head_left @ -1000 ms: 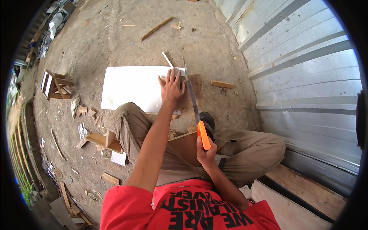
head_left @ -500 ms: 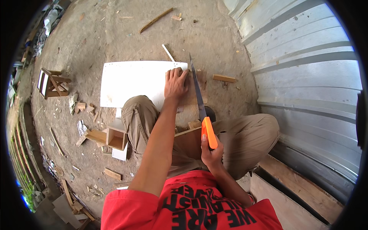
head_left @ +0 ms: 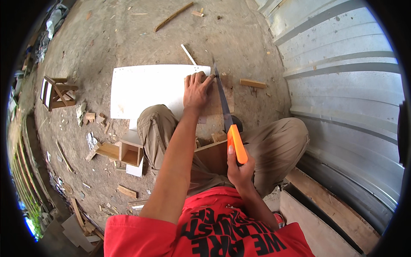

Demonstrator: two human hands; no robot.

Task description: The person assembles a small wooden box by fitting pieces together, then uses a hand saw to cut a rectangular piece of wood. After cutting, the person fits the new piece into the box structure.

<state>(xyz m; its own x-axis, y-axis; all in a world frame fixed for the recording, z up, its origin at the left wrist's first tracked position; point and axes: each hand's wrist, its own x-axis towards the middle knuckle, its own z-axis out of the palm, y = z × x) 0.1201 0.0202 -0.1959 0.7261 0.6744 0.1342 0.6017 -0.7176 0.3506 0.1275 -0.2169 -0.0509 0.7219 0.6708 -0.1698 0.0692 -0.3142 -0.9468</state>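
My right hand [head_left: 239,168] grips the orange handle of a hand saw [head_left: 225,112]. Its grey blade runs forward across a brown wooden board [head_left: 220,102]. My left hand [head_left: 196,90] lies flat on that board just left of the blade, fingers spread, with the fingertips at the edge of a white sheet [head_left: 147,90] that lies on the dirt ground. I squat over the work with my knees on either side of the board.
A corrugated metal wall [head_left: 342,77] stands at the right, with wooden planks [head_left: 329,205] at its foot. At the left are a small open wooden box [head_left: 130,152], a wooden frame [head_left: 58,92] and several offcuts. A wood block [head_left: 252,83] and sticks lie beyond the board.
The saw has been drawn back toward me along the cut, my right hand coming closer to my body. My left hand has stayed pressed on the board.
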